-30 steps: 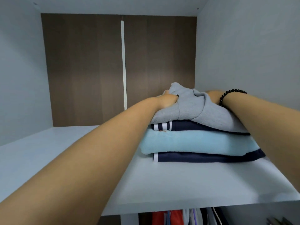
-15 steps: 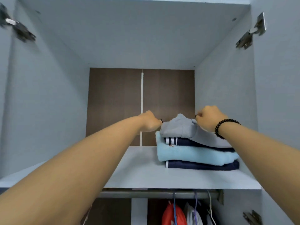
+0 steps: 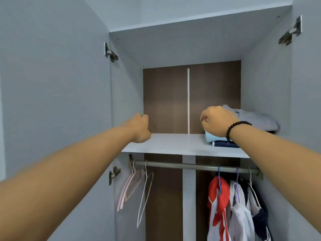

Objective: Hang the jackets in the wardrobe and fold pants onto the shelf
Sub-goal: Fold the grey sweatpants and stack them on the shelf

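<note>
Both forearms extend forward and up toward the wardrobe. The left hand (image 3: 139,128) is curled into a loose fist and holds nothing; it sits at the left front of the shelf (image 3: 173,145), at or just above the surface; contact cannot be confirmed. The right hand (image 3: 218,121) is also curled, fingers bent under, with nothing visibly gripped; it sits in front of the left end of the pants stack (image 3: 224,142), and a beaded bracelet (image 3: 236,127) circles its wrist.

The stack lies on the right part of the shelf, against the right wall. Layers visible from the bottom: dark navy, light blue, and a grey pair (image 3: 255,119) on top, loosely folded.

Below the shelf runs the rail (image 3: 191,166). On its left end hang empty hangers (image 3: 137,185), pink and white. On its right end hang the jackets (image 3: 238,206): one red and white, one pale, one dark, close together.

The doors stand open; hinges (image 3: 290,33) show on both sides. The back panel (image 3: 165,98) is brown with a white vertical strip.
</note>
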`<state>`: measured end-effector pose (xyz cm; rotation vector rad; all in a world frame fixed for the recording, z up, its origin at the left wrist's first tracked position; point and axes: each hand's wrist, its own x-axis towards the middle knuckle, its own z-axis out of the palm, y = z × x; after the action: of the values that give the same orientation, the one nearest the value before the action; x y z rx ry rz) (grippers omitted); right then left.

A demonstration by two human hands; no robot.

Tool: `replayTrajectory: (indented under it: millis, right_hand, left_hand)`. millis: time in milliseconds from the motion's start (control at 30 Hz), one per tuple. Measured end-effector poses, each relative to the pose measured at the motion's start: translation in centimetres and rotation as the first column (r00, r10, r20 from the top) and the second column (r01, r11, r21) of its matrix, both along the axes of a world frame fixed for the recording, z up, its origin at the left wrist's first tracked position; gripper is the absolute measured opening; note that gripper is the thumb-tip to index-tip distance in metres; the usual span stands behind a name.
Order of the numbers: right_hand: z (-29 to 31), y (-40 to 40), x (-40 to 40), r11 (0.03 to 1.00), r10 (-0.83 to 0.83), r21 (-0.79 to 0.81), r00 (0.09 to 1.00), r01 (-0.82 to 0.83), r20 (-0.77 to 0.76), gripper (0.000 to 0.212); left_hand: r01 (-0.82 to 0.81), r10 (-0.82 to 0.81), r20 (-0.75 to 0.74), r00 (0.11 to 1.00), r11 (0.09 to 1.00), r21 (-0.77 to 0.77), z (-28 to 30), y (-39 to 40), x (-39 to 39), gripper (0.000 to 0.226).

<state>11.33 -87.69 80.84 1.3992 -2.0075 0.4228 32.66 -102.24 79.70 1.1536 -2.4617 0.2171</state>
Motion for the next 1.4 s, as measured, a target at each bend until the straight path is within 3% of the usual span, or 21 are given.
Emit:
replayTrajectory:
  millis: [300,400,500,633,733,833,933,1033,1100,1200,1300,1400]
  right_hand:
    - [-1.3,0.3,10.6,0.965,0.256,0.083,0.964,-0.250,-0.069,0.022]
    - [-2.3,0.5,14.2,0.941,0.324,0.135,0.942,-0.312,-0.083,0.024]
    - [-3.2,0.7,17.1,0.920,0.370,0.184,0.920,-0.345,-0.127,0.025]
    - [-4.0,1.7,20.2,0.896,0.416,0.228,0.899,-0.380,-0.138,0.023]
    - [-3.2,2.0,21.8,0.905,0.409,0.211,0.890,-0.368,-0.201,0.023]
    - [-2.1,1.6,23.8,0.906,0.419,0.134,0.891,-0.401,-0.174,0.029]
    - [-2.0,0.4,26.8,0.883,0.468,0.134,0.868,-0.451,-0.164,0.044]
    - [-2.4,-1.6,30.0,0.849,0.524,0.112,0.795,-0.516,-0.306,0.047]
    - [-2.6,-3.0,31.8,0.821,0.545,0.065,0.744,-0.568,-0.386,0.045]
    - [-3.1,-4.9,33.7,0.774,0.589,0.031,0.701,-0.632,-0.402,0.049]
    - [-3.5,-6.6,34.8,0.759,0.591,0.050,0.656,-0.649,-0.470,0.058]
    - [-3.7,-7.7,36.0,0.772,0.574,0.098,0.624,-0.627,-0.530,0.067]
  left_hand:
    - [-0.251,0.276,0.184,0.944,0.957,-0.147,-3.2,6.4,12.8,0.054]
    - [-0.357,0.398,0.141,0.907,0.901,-0.248,-4.5,8.5,15.7,0.068]
    - [-0.321,0.343,0.005,0.939,0.886,-0.335,-6.5,10.4,18.5,0.083]
    - [-0.316,0.323,-0.051,0.945,0.865,-0.391,-8.8,11.7,21.7,0.091]
    - [-0.459,0.428,-0.171,0.888,0.850,-0.259,-8.9,12.0,23.4,0.096]
    - [-0.498,0.458,-0.302,0.836,0.865,-0.068,-8.6,11.8,24.6,0.103]
    - [-0.346,0.419,-0.482,0.769,0.908,0.237,-8.8,10.5,25.5,0.110]
    - [-0.118,0.419,-0.601,0.681,0.872,0.474,-9.9,8.8,25.9,0.113]
    - [-0.092,0.430,-0.608,0.667,0.857,0.507,-10.8,7.7,26.2,0.110]
    - [-0.120,0.386,-0.595,0.705,0.892,0.436,-11.7,6.3,26.8,0.091]
    - [-0.020,0.376,-0.622,0.687,0.865,0.501,-12.0,5.0,27.3,0.075]
    - [0.037,0.368,-0.604,0.707,0.834,0.551,-12.1,4.4,27.0,0.072]
